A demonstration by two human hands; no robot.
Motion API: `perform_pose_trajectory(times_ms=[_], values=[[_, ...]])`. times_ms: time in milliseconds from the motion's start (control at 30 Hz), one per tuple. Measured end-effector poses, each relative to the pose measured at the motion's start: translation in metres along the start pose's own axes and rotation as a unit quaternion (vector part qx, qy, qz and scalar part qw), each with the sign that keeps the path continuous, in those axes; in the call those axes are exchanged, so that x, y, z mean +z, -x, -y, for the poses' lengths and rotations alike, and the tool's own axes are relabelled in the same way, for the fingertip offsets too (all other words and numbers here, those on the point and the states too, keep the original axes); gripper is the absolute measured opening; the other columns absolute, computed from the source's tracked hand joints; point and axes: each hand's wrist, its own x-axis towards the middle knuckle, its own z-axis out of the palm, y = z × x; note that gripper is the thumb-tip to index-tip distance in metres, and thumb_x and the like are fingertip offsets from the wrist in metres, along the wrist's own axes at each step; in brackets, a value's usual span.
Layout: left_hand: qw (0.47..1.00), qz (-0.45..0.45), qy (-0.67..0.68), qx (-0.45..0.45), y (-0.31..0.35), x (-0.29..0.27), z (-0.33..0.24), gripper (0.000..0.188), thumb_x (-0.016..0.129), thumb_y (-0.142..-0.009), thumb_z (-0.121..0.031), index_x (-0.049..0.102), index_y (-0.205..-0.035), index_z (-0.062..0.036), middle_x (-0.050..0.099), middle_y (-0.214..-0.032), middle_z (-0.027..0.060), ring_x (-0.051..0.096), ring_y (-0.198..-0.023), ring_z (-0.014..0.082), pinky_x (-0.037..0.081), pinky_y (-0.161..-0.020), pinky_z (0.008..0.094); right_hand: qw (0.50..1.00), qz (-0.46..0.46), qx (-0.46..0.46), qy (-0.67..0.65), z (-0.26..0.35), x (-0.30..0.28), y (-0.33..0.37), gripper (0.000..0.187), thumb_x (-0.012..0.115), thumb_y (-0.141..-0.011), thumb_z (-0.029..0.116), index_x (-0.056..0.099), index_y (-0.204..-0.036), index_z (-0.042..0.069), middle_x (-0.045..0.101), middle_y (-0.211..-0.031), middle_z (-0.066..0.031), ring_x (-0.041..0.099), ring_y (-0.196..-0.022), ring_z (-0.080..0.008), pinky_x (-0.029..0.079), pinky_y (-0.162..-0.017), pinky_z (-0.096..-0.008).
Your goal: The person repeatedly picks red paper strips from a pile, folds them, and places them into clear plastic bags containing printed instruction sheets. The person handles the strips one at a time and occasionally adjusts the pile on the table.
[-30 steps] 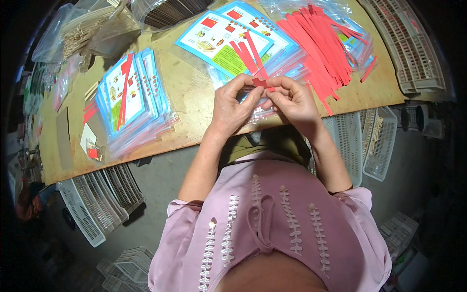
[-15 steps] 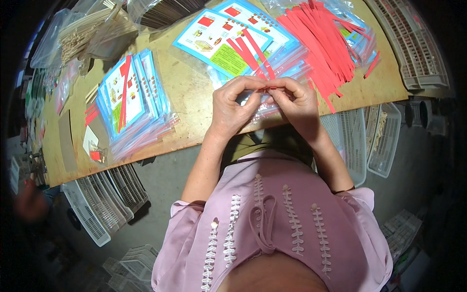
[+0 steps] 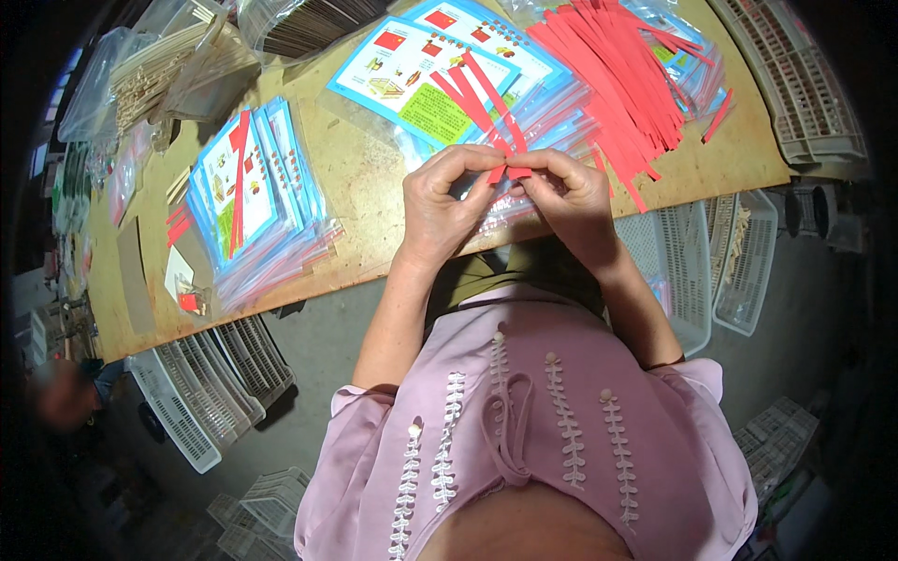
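Note:
Over the table's near edge my left hand (image 3: 438,208) and my right hand (image 3: 572,208) meet, thumbs and forefingers pinched. Between them they hold red strips (image 3: 519,172), whose short ends show at the fingertips; how many there are I cannot tell. Just beyond my hands lies a pile of blue-edged printed cards in clear bags (image 3: 369,75). A few loose red strips lie across it, reaching toward my fingers. On its right a large heap of flat red strips (image 3: 613,84) fans out. A second stack of bagged cards (image 3: 210,178) stands to the left, with red strips on top.
Bundled thin wooden sticks (image 3: 154,79) and a pack of dark sheets (image 3: 313,23) sit at the far left. A grey-brown card strip (image 3: 136,276) lies near the left end. White plastic baskets (image 3: 192,402) stand below the table; another crate (image 3: 795,84) is at the far right.
The ends of the red strips now stick out between my fingertips, where only a sliver showed before. Both hands stay in nearly the same place, still pinching.

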Motion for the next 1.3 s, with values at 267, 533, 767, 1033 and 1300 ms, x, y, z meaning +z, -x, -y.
perform_pose_trajectory(times_ms=[267, 533, 767, 1033, 1300], values=[[0.998, -0.01, -0.054, 0.035, -0.001, 0.005, 0.001, 0.01, 0.068, -0.078, 0.002, 0.067, -0.088, -0.0006, 0.072, -0.089, 0.0099, 0.07, -0.084, 0.0213, 0.055, -0.074, 0.0295, 0.998, 0.007, 0.018, -0.062, 0.001, 0.004, -0.001, 0.013, 0.063, -0.09, -0.002, 0.067, -0.102, -0.001, 0.067, -0.085, 0.0004, 0.062, -0.076, -0.0034, 0.048, -0.064, -0.0173], [0.989, 0.016, 0.132, -0.064, -0.001, -0.003, -0.001, 0.021, 0.066, -0.08, -0.001, 0.063, -0.1, 0.0017, 0.069, -0.09, 0.0089, 0.067, -0.084, 0.0131, 0.054, -0.078, 0.0281, 0.996, 0.026, 0.033, -0.08, 0.0, 0.002, -0.004, 0.009, 0.065, -0.091, 0.001, 0.067, -0.098, -0.002, 0.067, -0.084, -0.0006, 0.062, -0.077, -0.0037, 0.049, -0.066, -0.0184], [0.954, 0.055, 0.24, -0.171, -0.004, -0.019, -0.005, 0.01, 0.068, -0.088, -0.005, 0.064, -0.096, -0.0003, 0.066, -0.088, 0.0007, 0.057, -0.078, 0.0044, 0.046, -0.071, 0.0206, 0.996, 0.042, 0.036, -0.067, 0.0, 0.002, -0.004, 0.008, 0.064, -0.091, 0.002, 0.067, -0.097, -0.002, 0.066, -0.082, -0.001, 0.062, -0.077, -0.0044, 0.05, -0.068, -0.0191], [0.94, 0.084, 0.246, -0.22, -0.006, -0.027, -0.001, 0.003, 0.067, -0.088, -0.002, 0.067, -0.09, -0.0009, 0.067, -0.092, 0.0035, 0.06, -0.087, 0.0088, 0.048, -0.081, 0.0249, 0.997, 0.054, 0.034, -0.048, -0.002, 0.003, -0.006, 0.008, 0.063, -0.091, 0.001, 0.067, -0.097, -0.003, 0.068, -0.084, -0.0028, 0.062, -0.079, -0.0059, 0.051, -0.069, -0.0205], [0.942, 0.074, 0.244, -0.218, -0.006, -0.026, -0.001, 0.003, 0.066, -0.087, -0.001, 0.067, -0.089, -0.0006, 0.065, -0.086, 0.0007, 0.056, -0.079, 0.0054, 0.045, -0.073, 0.0222, 0.997, 0.057, 0.03, -0.045, 0.0, 0.003, -0.006, 0.009, 0.063, -0.09, 0.0, 0.067, -0.098, -0.003, 0.068, -0.083, -0.0034, 0.062, -0.081, -0.0062, 0.051, -0.071, -0.0207]])
